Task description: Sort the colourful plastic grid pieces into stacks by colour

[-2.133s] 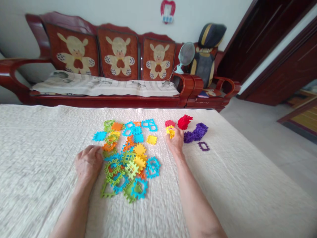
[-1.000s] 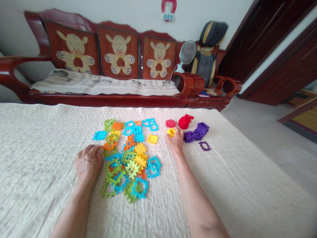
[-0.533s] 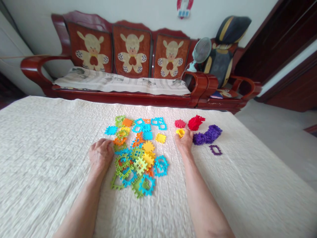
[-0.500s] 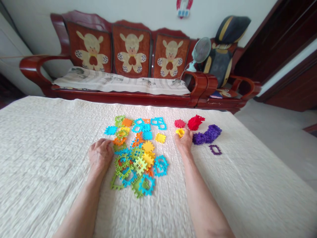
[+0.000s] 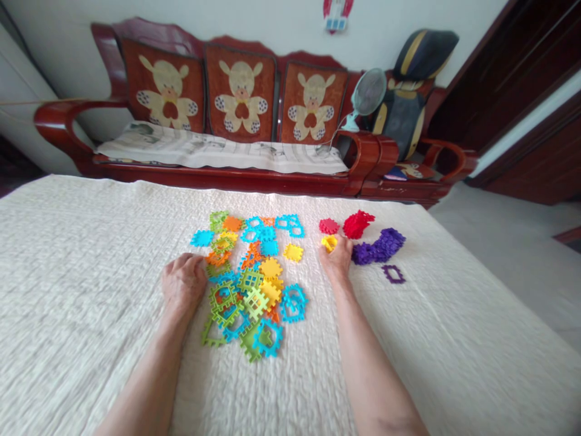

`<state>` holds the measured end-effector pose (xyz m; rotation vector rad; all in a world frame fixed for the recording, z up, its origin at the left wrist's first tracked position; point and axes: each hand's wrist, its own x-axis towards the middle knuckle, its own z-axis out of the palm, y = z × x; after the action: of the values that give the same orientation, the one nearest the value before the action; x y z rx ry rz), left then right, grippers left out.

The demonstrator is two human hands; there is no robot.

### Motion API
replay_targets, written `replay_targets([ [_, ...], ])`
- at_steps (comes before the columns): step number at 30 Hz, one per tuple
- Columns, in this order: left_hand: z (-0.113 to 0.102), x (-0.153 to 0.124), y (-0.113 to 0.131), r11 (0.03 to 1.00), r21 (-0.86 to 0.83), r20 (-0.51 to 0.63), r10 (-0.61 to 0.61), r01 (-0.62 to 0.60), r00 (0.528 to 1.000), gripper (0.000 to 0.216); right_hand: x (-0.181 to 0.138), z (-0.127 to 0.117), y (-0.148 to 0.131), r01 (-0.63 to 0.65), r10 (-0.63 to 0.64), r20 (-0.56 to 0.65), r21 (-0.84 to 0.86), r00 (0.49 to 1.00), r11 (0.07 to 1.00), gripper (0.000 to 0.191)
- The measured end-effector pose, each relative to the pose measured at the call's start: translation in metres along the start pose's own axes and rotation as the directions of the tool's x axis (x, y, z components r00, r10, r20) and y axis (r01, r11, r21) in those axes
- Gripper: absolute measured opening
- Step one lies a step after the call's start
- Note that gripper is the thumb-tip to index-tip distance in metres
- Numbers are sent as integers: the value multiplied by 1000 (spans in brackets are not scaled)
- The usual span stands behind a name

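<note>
My right hand [image 5: 336, 257] has its fingers closed around a yellow interlocking plastic tile [image 5: 329, 243], beside the purple tiles. My left hand [image 5: 184, 280] rests on the cloth with curled fingers, at the left edge of a loose pile of notched tiles; its fingertips are hidden. That pile mixes green tiles [image 5: 250, 280], blue tiles [image 5: 294, 303], orange tiles [image 5: 218, 258] and yellow tiles [image 5: 271, 292], some solid and some with cut-out windows. A single yellow tile [image 5: 293, 252] lies between the pile and my right hand.
Right of the pile lie pink-red tiles [image 5: 329, 226], a red heap [image 5: 358, 224], a curved row of purple tiles [image 5: 380, 247] and one purple frame [image 5: 393, 274]. A white quilted cloth [image 5: 91, 303] covers the table. Behind stand a wooden sofa [image 5: 227, 181] and a small fan [image 5: 368, 92].
</note>
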<state>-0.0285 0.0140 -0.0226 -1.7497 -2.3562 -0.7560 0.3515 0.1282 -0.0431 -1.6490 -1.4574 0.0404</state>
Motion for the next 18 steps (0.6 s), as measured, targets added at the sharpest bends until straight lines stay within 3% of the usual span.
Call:
replay_targets([
  [18, 1, -2, -1, 1000, -7, -21, 6, -6, 1000, 32, 0, 2, 4, 17, -17, -2, -19, 1000, 1000, 41],
])
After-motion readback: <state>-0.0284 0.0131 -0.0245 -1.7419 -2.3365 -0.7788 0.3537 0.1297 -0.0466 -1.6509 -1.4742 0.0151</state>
